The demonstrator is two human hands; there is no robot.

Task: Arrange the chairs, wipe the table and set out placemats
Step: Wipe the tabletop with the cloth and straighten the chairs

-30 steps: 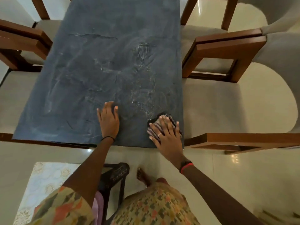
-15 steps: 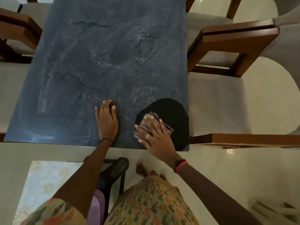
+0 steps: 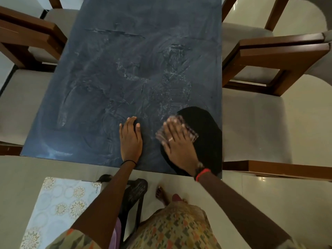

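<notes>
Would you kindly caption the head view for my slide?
Right hand wipes dusty table with a cloth, left hand flat beside it.

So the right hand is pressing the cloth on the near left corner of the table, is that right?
Not quite. The right hand presses the cloth on the near right corner of the table, not the left, as the head view shows.

The table (image 3: pixel 125 69) is dusty blue-grey with pale chalky smears, except for a black patch (image 3: pixel 203 126) at its near right corner. There a blurred cloth (image 3: pixel 190 133) shows pinkish with dark stripes. The chairs (image 3: pixel 280 54) have reddish-brown wood frames and grey-beige seats, and the placemat (image 3: pixel 59 203) at near left is pale blue with gold floral medallions.
</notes>
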